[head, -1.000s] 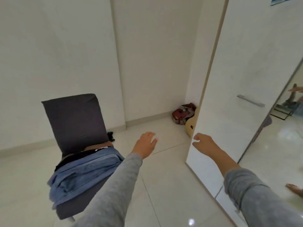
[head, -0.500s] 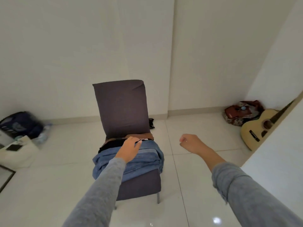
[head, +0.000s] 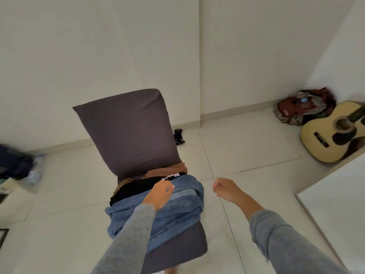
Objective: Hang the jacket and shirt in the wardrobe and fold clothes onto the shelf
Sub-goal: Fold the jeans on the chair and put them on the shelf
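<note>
A: Position of the clothes?
B: Stacked on the seat of the grey chair (head: 128, 131). Blue denim garment (head: 177, 212) on top, spilling over the seat's front and left edges. Black garment (head: 136, 187) behind it. Brown garment (head: 167, 168) rearmost, against the backrest.
A: Left hand (head: 159, 195)?
B: Reached in over the seat, grey sleeve to the wrist, palm down on the denim. Fingertips (head: 169, 187) bent down at the line between denim and black garment. Pinching or merely touching: cannot tell.
A: Right hand (head: 227, 190)?
B: In the air just right of the chair, apart from the clothes. Fingers curled in toward the palm, nothing held.
A: Wardrobe?
B: White wardrobe panel (head: 335, 204) well right of the chair, cut off by the frame edge.
A: Remainder?
B: Guitar (head: 325, 139) on the floor far right of the chair, reddish bag (head: 304, 107) just behind it in the corner. Small black item (head: 178, 137) on the floor just behind the chair's backrest. Dark blue bag (head: 13, 161) well left of the chair, blurred
</note>
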`<action>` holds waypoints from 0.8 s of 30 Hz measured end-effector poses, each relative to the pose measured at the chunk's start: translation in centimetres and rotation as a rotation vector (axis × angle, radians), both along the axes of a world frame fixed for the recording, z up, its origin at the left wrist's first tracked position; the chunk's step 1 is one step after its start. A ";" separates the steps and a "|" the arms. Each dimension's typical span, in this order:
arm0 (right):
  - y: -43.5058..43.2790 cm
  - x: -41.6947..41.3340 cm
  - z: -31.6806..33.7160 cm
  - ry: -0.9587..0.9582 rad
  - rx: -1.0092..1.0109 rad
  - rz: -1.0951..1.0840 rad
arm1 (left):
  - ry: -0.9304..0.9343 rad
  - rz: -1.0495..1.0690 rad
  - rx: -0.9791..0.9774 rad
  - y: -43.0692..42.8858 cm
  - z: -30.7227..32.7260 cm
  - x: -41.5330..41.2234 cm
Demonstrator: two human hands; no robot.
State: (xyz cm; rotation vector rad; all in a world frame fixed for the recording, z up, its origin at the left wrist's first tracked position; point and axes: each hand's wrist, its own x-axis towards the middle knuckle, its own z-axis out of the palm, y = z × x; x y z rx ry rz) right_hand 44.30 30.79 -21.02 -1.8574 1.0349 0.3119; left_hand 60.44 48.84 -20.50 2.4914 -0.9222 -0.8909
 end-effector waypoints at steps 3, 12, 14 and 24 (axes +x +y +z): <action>0.2 1.2 -3.1 0.057 0.054 -0.088 | 0.240 -0.028 0.074 -3.3 -3.0 3.6; 5.3 5.8 -15.7 0.134 0.178 -0.313 | 0.204 -0.313 0.093 -10.4 -13.4 9.3; 6.4 7.1 -19.2 0.154 0.193 -0.325 | 0.160 -0.388 0.165 -11.4 -16.8 10.1; 6.0 10.9 -29.9 0.402 0.068 -0.609 | -0.409 -0.734 0.207 -14.1 -29.1 10.8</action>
